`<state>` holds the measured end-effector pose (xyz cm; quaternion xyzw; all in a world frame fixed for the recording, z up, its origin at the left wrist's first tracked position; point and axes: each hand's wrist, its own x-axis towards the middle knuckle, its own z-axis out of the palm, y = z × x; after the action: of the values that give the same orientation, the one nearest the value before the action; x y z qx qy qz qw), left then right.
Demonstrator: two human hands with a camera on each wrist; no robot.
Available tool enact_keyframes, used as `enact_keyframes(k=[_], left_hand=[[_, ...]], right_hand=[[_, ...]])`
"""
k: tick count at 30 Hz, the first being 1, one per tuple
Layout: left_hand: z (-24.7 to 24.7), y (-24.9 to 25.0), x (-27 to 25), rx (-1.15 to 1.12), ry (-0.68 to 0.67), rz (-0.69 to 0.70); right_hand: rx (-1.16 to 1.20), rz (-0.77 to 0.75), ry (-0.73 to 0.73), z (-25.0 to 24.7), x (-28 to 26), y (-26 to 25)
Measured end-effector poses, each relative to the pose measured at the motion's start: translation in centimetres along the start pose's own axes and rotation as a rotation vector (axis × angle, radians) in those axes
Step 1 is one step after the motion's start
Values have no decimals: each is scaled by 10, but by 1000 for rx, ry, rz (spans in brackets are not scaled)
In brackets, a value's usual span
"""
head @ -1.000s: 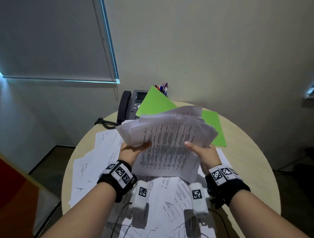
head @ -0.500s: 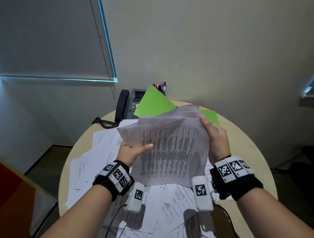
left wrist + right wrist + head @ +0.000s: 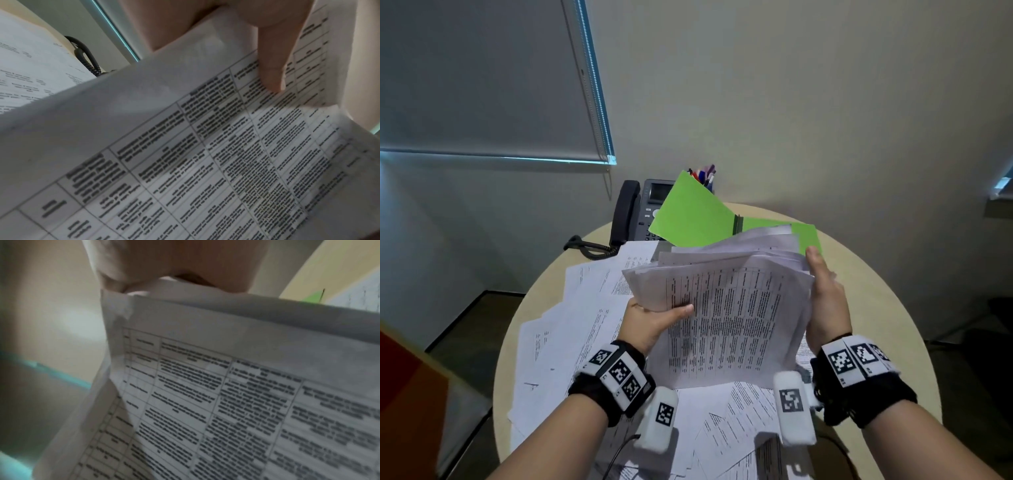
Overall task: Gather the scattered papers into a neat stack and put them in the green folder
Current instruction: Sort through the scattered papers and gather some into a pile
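Right now the left hand (image 3: pixel 654 320) pinches the lower left edge of the bundle of papers (image 3: pixel 729 308), thumb (image 3: pixel 271 65) pressed on the printed top sheet and its other fingers hidden beneath, while the right hand (image 3: pixel 825 301) is wrapped along the bundle's right edge, fingers curled behind it. Beyond the fingertips the green folder (image 3: pixel 695 212) lies open, and below the hands more loose sheets (image 3: pixel 571 342) cover the table (image 3: pixel 876 308). Because the sheets between the two grips are fanned and askew, I judge that squaring them could let inner pages slide out or crease where the thumb bears down.
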<state>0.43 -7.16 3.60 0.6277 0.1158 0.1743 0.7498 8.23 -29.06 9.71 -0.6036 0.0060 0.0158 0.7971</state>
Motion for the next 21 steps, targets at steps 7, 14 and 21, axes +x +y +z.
enact_keyframes(k=[7,14,21], left_hand=[[1,1,-3,8,1,23],[-1,2,-4,-14,-57,23],[1,-7,4,-9,22,-19]], right_hand=[[-279,-452,-53,6,-4,-40],[-445,-243,-91,-4,28,-34],[113,-40,-358,-46,20,6]])
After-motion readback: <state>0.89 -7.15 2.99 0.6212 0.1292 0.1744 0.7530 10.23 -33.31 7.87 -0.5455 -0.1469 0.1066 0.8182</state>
